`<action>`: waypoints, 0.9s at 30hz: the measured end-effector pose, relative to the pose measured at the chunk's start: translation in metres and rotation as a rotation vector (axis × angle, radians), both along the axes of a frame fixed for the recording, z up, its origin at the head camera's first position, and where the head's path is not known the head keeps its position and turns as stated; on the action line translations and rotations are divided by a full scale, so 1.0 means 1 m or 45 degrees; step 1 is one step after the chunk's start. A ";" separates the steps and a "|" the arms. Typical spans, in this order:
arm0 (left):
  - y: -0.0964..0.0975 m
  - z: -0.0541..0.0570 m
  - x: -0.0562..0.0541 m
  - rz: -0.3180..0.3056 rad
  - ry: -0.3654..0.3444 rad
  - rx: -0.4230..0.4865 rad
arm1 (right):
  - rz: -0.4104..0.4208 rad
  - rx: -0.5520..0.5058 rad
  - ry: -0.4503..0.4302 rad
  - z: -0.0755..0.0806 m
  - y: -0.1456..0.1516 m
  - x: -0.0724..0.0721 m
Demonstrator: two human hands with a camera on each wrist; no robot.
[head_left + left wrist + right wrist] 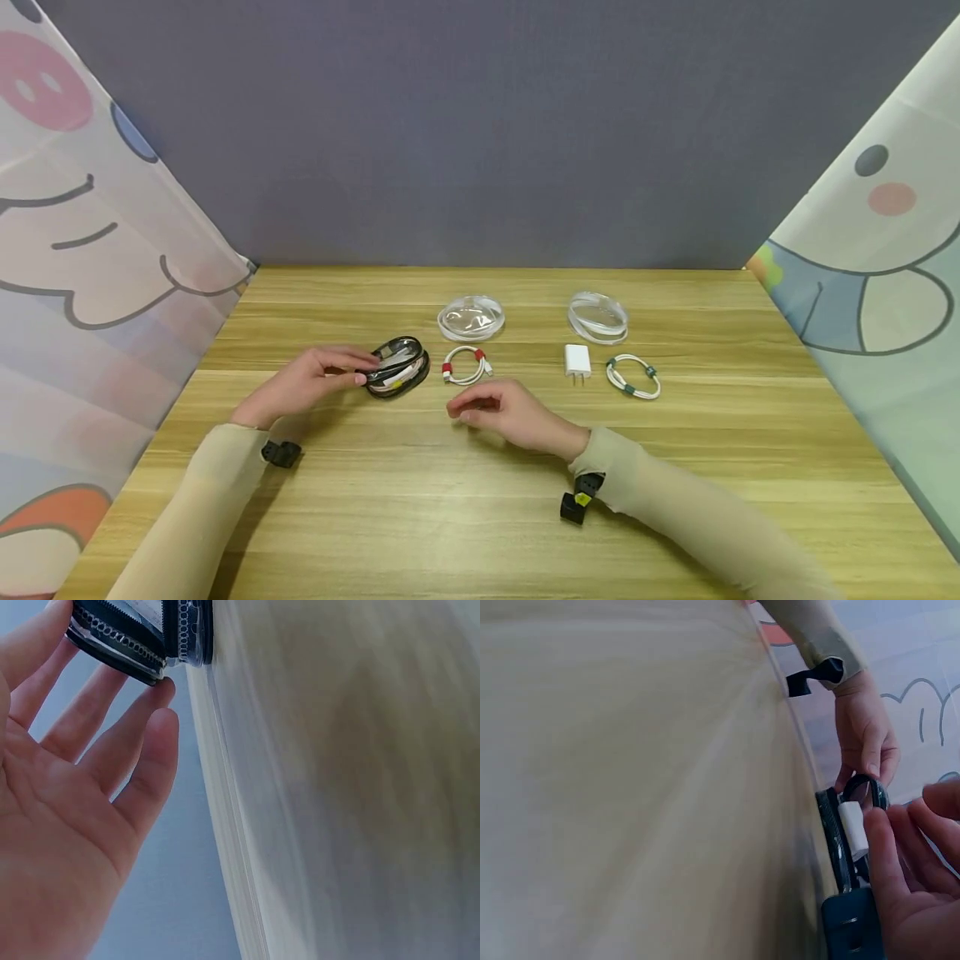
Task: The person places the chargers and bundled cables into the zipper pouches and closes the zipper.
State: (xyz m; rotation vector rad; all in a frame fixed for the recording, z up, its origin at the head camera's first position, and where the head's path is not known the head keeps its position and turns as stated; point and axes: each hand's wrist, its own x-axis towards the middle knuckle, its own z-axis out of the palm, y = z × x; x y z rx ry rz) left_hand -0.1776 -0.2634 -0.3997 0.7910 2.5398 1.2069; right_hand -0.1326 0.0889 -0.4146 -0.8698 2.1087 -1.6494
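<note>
At the left of the table lies a small clear zip case point(397, 385) with black edging, its lid standing partly raised. My left hand point(311, 379) pinches the left edge of this case between thumb and fingers. The left wrist view shows the case's black zip point(120, 634) close above my left fingertips. My right hand point(517, 414) hovers in front of a coiled white cable point(467, 380) with red ties. Its fingers are loosely bent, and nothing is between them. A white block point(853, 829) shows by the case in the right wrist view.
Two clear round cases with white edging, a left one point(442, 327) and a right one point(600, 338), lie farther back. A white plug adapter point(577, 359) and a coiled white cable with green ties point(643, 395) lie to the right. A grey panel point(495, 133) stands behind the table.
</note>
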 end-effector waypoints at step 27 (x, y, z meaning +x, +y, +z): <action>0.043 -0.002 0.010 -0.368 0.007 0.070 | -0.037 0.203 0.126 -0.009 0.042 -0.010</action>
